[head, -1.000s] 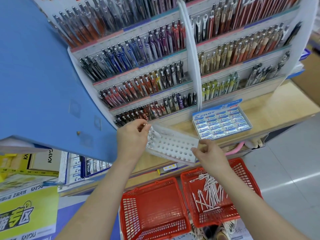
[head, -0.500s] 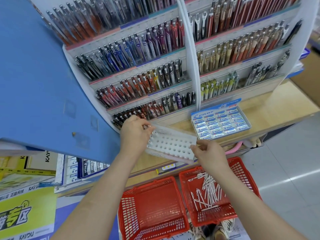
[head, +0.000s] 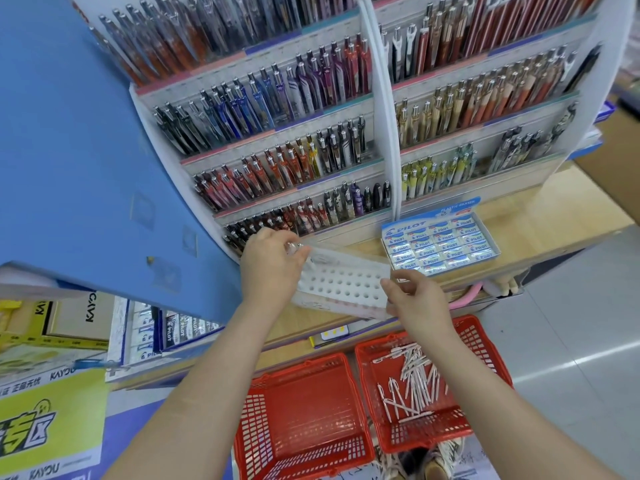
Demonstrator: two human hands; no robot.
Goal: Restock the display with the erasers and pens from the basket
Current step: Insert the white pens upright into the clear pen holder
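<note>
We hold a holed white tray (head: 343, 282) at the pen display (head: 379, 133).
Left hand (head: 273, 268) and right hand (head: 415, 303) pinch its ends; the eraser box (head: 440, 242) nearby reads PILOT.

Left hand (head: 272, 268) covers the left end of the perforated tray (head: 343, 284); right hand (head: 415, 299) hides its near right corner. A small shiny item (head: 292, 247) at the left fingers is too blurred to identify. The topmost pen rows (head: 225, 26) of the display (head: 384, 133) are cut off by the upper edge, and the blue panel (head: 69, 150) by the left and upper edges. The near side of the left basket (head: 263, 420) and the shoes (head: 440, 462) run off the lower edge. Markings on the white pens (head: 412, 382) in the right basket (head: 485, 344) are too small to read.
</note>
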